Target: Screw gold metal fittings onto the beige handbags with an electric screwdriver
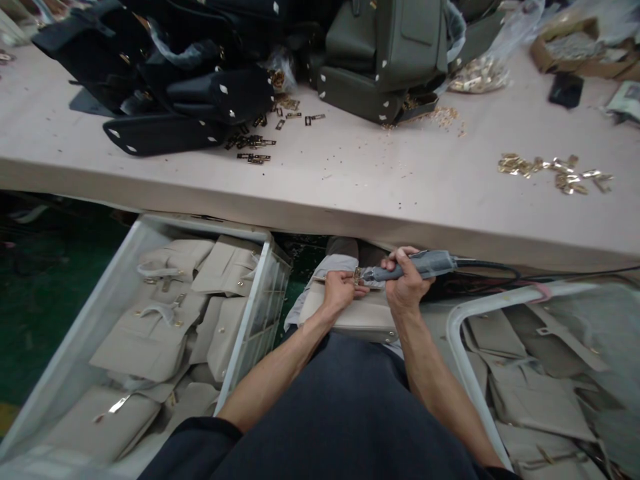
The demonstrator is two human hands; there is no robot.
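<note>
A beige handbag (361,313) lies across my lap. My right hand (407,283) is wrapped round a grey electric screwdriver (434,264), whose tip points left. That tip meets or nearly meets a small gold metal fitting (357,275) at the bag's far edge. My left hand (341,291) pinches the bag's edge by this fitting, with the fingertips close to the screwdriver tip. Whether the tip sits in a screw is too small to tell. A black cable (485,267) runs right from the tool's back end.
White crates holding beige handbags stand at my left (245,333) and right (455,327). On the table (320,193) ahead are black bags (170,133), dark green bags (407,47), dark metal plates (255,141) and gold fittings (567,175). The table edge lies just beyond my hands.
</note>
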